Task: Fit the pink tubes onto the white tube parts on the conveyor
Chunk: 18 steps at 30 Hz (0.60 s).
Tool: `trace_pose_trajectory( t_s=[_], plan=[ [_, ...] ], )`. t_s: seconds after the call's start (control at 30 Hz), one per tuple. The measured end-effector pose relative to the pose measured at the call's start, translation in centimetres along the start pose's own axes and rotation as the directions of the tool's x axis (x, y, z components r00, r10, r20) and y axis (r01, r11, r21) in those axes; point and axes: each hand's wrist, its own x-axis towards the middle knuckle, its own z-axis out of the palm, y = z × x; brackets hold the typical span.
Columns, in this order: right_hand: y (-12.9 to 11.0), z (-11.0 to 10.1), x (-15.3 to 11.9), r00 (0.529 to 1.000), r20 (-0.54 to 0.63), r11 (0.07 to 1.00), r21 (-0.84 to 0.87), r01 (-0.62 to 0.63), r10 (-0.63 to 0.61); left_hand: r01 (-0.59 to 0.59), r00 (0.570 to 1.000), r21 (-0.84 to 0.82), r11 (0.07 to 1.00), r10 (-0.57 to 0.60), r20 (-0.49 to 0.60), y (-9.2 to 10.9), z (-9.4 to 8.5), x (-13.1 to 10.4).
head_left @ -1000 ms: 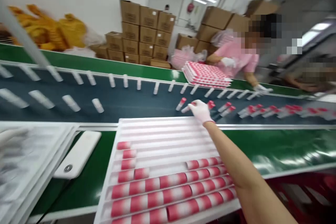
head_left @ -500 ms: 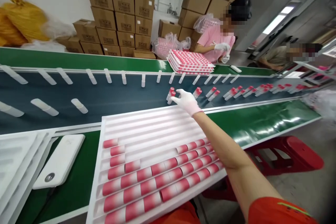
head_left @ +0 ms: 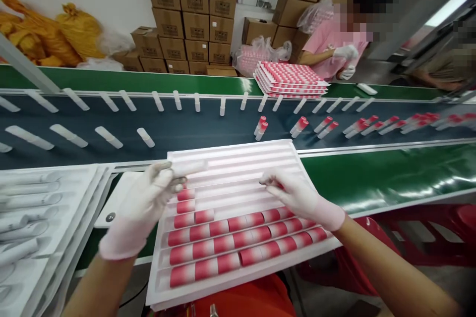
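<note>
My left hand (head_left: 148, 198), in a white glove, pinches a blurred white tube (head_left: 191, 166) over the left edge of a white grooved tray (head_left: 238, 171). My right hand (head_left: 293, 193), gloved too, hovers above the tray's right half. Its fingers are bent, thumb and forefinger look slightly apart, and I see nothing between them. Red-and-white cylinders (head_left: 223, 242) lie end to end in the front grooves, with a few at the left of the middle grooves. The right hand covers part of the rows.
Behind the tray, a dark belt (head_left: 186, 129) bears upright white tubes (head_left: 145, 137) and red-topped tubes (head_left: 261, 128). Left, stacked trays (head_left: 78, 198) hold pale tubes beside a white power bank (head_left: 122, 193). A co-worker (head_left: 323, 39) stands across the belt near stacked full trays (head_left: 286, 77).
My right hand has drawn back from the two red-topped tubes on the belt to above the tray. My left hand has come into view with a white tube. The camera view has shifted.
</note>
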Motion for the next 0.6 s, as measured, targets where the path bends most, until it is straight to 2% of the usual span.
trace_pose_trajectory(
  t_s=[0.03,0.1,0.2,0.3,0.4,0.5,0.6],
  plan=[
    [-0.4,0.2,0.9,0.998,-0.051,0.993,0.111,0.026,-0.021,0.023,1.000,-0.003,1.000,-0.023,0.015,-0.1,1.2,-0.2],
    [-1.5,0.9,2.6,0.996,-0.075,0.965,0.251,0.073,-0.055,0.061,0.997,0.012,0.998,-0.061,0.039,-0.2,3.5,-0.5],
    [-3.0,2.1,4.7,0.995,-0.082,0.959,0.272,0.079,-0.059,0.070,0.997,0.063,0.996,-0.072,0.027,-0.4,5.0,-0.7],
    [-3.6,2.8,5.8,0.981,-0.149,0.969,0.192,0.155,-0.128,0.067,0.998,0.136,0.989,-0.067,-0.001,-0.9,4.6,-0.5],
    [-3.5,2.9,6.2,0.960,-0.164,0.955,0.157,0.251,-0.226,0.079,0.997,0.148,0.986,-0.082,0.016,-1.0,3.7,-0.1],
    [-3.2,2.6,6.5,0.970,-0.121,0.961,0.157,0.230,-0.212,0.095,0.990,0.159,0.983,-0.109,0.085,-0.6,3.3,0.2],
    [-3.5,2.6,6.7,0.964,-0.022,0.953,0.150,0.265,-0.264,0.138,0.961,0.340,0.930,-0.209,0.180,-0.2,3.2,0.2]
  ],
)
